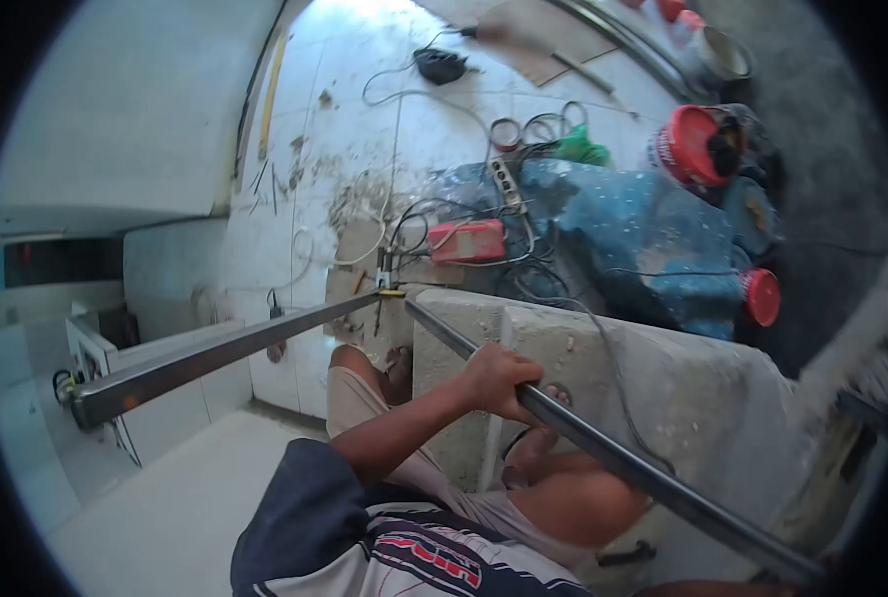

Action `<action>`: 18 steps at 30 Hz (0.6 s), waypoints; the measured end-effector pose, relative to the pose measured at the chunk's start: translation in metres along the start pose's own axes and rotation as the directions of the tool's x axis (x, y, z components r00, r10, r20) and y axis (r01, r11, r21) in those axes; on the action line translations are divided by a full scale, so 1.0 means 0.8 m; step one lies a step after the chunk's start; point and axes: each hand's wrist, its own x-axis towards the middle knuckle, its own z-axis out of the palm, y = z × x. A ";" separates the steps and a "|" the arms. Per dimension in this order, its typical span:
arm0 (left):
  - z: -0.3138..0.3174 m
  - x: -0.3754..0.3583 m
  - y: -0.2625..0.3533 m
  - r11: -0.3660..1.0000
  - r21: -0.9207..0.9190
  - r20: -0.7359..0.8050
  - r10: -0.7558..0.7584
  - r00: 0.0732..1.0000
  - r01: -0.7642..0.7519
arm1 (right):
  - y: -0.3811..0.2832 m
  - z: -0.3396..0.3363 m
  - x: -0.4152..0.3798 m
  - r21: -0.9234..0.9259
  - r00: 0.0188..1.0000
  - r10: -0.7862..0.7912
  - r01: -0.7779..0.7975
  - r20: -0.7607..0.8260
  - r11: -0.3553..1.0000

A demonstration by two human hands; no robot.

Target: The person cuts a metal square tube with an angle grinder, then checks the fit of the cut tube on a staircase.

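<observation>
My left hand (pixel 504 382) is closed around a long grey metal tube (pixel 613 458), which slants from the top of a concrete block down to the lower right. Along the bottom edge only a strip of my right forearm (pixel 713 589) shows, near the tube's lower end; its fingers are hidden. A second, square metal tube (pixel 235 356) extends to the left, apart from my hands. Its far end meets a small clamp-like piece (pixel 384 279) with a yellow part, close to the upper end of the held tube.
The concrete block (pixel 663 368) lies beneath the held tube. Beyond it are a red box (pixel 467 241) with cables, a power strip (pixel 505 186), blue sheeting (pixel 633 219) and a red bucket (pixel 691 146). A yellow strip (pixel 273 95) lies by the wall.
</observation>
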 end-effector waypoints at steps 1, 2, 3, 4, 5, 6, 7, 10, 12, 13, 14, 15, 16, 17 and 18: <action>0.005 0.002 -0.015 1.000 0.008 0.003 -0.014 1.000 0.014 | -0.002 0.046 -0.039 0.011 1.000 -0.003 0.003 0.004 1.000; 0.007 0.004 -0.026 0.999 0.005 -0.008 -0.037 0.999 0.037 | -0.001 0.063 -0.062 0.076 0.999 0.029 -0.033 0.042 0.997; 0.006 0.006 -0.039 0.999 -0.012 0.015 -0.041 0.999 0.041 | -0.001 0.079 -0.085 0.138 0.995 0.062 -0.073 0.080 0.988; 0.010 0.004 -0.050 0.998 -0.031 0.042 -0.049 0.998 0.050 | 0.011 0.100 -0.105 0.168 0.985 0.113 -0.134 0.132 0.977; 0.014 0.001 -0.064 0.997 -0.023 0.028 -0.068 0.997 0.069 | 0.033 0.121 -0.129 0.182 0.962 0.182 -0.220 0.202 0.958; 0.020 0.000 -0.080 0.996 -0.012 0.017 -0.087 0.996 0.087 | 0.052 0.139 -0.149 0.197 0.941 0.220 -0.274 0.257 0.941; 0.024 -0.003 -0.091 0.994 -0.010 0.012 -0.106 0.994 0.107 | 0.065 0.155 -0.168 0.203 0.921 0.246 -0.314 0.302 0.927; 0.026 -0.017 -0.132 0.976 0.117 -0.050 -0.179 0.983 0.184 | 0.089 0.196 -0.216 0.221 0.883 0.273 -0.374 0.382 0.901; 0.019 -0.031 -0.153 0.958 0.154 -0.050 -0.235 0.971 0.240 | 0.100 0.220 -0.240 0.226 0.873 0.272 -0.384 0.405 0.895; 0.018 -0.036 -0.162 0.939 0.186 -0.049 -0.283 0.958 0.288 | 0.106 0.229 -0.246 0.229 0.877 0.254 -0.368 0.408 0.901; 0.019 -0.040 -0.171 0.937 0.190 -0.049 -0.289 0.956 0.293 | 0.108 0.237 -0.252 0.230 0.881 0.236 -0.350 0.409 0.908; 0.019 -0.044 -0.179 0.927 0.203 -0.052 -0.313 0.948 0.316 | 0.110 0.245 -0.257 0.236 0.890 0.205 -0.319 0.407 0.918; 0.020 -0.047 -0.187 0.917 0.214 -0.055 -0.333 0.941 0.337 | 0.111 0.250 -0.257 0.251 0.900 0.152 -0.271 0.409 0.929; 0.023 -0.050 -0.194 0.917 0.215 -0.055 -0.333 0.941 0.337 | 0.111 0.253 -0.257 0.268 0.908 0.112 -0.235 0.405 0.934; 0.025 -0.051 -0.199 0.922 0.194 -0.073 -0.328 0.942 0.336 | 0.112 0.259 -0.263 0.281 0.908 0.062 -0.192 0.414 0.940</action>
